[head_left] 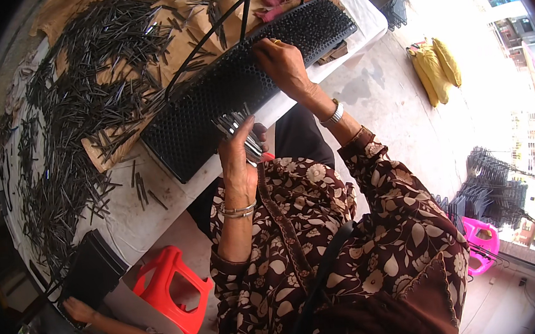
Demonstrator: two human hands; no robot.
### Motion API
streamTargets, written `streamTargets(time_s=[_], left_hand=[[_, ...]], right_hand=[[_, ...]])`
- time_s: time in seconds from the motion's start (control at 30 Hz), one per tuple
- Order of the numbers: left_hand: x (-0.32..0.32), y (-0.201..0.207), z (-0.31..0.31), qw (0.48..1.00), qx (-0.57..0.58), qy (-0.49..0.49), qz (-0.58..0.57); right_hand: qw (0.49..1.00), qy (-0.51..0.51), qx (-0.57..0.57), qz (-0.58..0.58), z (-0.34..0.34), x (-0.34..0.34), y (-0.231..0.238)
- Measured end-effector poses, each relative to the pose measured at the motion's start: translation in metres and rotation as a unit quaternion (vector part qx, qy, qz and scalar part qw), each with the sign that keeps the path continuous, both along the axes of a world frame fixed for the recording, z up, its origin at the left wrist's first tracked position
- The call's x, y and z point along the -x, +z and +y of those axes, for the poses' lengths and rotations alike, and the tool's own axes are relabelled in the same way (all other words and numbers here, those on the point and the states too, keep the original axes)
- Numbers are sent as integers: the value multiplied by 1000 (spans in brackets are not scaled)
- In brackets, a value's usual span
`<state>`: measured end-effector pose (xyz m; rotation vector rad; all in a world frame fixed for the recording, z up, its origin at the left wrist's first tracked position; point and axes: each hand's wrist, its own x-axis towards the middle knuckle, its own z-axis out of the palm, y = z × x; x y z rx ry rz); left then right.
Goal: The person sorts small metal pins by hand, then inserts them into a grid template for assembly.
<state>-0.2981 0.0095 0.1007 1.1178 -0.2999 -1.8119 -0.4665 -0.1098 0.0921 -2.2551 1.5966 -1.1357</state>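
Observation:
My left hand (235,154) is closed around a bunch of thin dark metal strips (236,123), their ends fanning out above the thumb. It is beside the near edge of a long black panel (180,133) with a honeycomb of small holes. Over the panel's right half, my right hand (285,65) has its fingers pinched together and pointing down at the surface. Whatever is between those fingertips is hidden. Toward its far right end the panel looks studded with many small dark tips.
A large heap of loose dark strips (97,74) covers the table's left side, partly on brown paper (95,154). Thin black rods (210,37) rise over the panel's far edge. A red stool (176,291) stands below; at lower left, a co-worker's hand (78,311) is by another black panel (93,267).

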Motion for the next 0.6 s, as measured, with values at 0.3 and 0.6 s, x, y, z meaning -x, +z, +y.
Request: streamTargets(time_s=[0.3,0.6], left_hand=[[2,8,-1,1000,-4,12,0],[1,-5,0,999,23,3,-47]], right_hand=[[995,-41,51,73,10,-10,-1],[902,225,-344,-129,63,-9,43]])
